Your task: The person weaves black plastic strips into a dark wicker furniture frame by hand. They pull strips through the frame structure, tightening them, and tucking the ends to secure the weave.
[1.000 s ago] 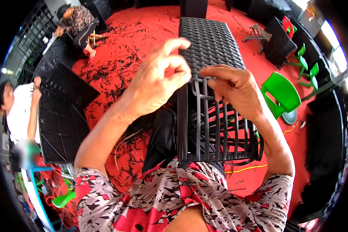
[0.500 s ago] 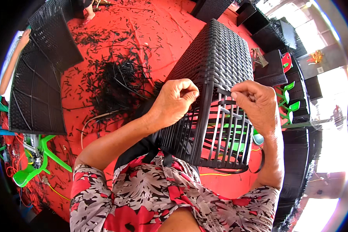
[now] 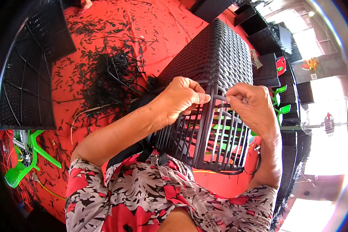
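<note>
A tall black wicker frame stands tilted in front of me, tightly woven over its far part. Nearer to me its bare black uprights show, with gaps between them. My left hand is closed in a pinch at the corner post, its thumb and forefinger against it. Opposite, my right hand pinches a flat black weaving strip that crosses the uprights just below the woven edge. Whatever sits between the left fingertips is hidden.
A heap of black strip offcuts lies on the red floor covering, with short scraps around it. Black woven panels stand at left, above a green plastic chair. More green chairs, black wicker pieces and a fan are at right.
My left hand has moved right, onto the corner post, and the right hand has shifted slightly left. The view has turned a little, and another person's arm at far left has gone from sight.
</note>
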A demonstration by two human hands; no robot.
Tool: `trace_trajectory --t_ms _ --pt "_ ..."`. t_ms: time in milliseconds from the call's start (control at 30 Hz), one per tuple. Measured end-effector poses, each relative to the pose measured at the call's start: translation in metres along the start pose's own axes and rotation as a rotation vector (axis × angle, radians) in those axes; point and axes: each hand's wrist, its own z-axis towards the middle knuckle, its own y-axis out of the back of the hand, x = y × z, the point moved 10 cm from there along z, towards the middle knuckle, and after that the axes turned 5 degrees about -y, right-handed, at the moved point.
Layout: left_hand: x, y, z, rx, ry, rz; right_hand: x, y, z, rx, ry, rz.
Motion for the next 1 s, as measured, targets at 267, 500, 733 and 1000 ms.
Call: trace_trajectory --t_ms 267,500,733,1000 --pt "0.0 0.002 -0.002 0.031 -0.111 0.061 -0.012 -0.032 0.011 0.11 0.001 0.209" --pt "-0.016 -0.002 -0.008 0.066 -0.169 0.329 -0.016 -0.039 0.012 0.1 -0.007 0.239" --pt "-0.075 0.217 -0.007 -0.439 -0.386 0.756 -0.075 0.016 -0.03 -0.258 -0.15 0.132" --pt "-0.14 0.474 -0.284 -1.999 0.282 1.591 -0.194 0.048 -0.124 -0.53 -0.355 0.176"
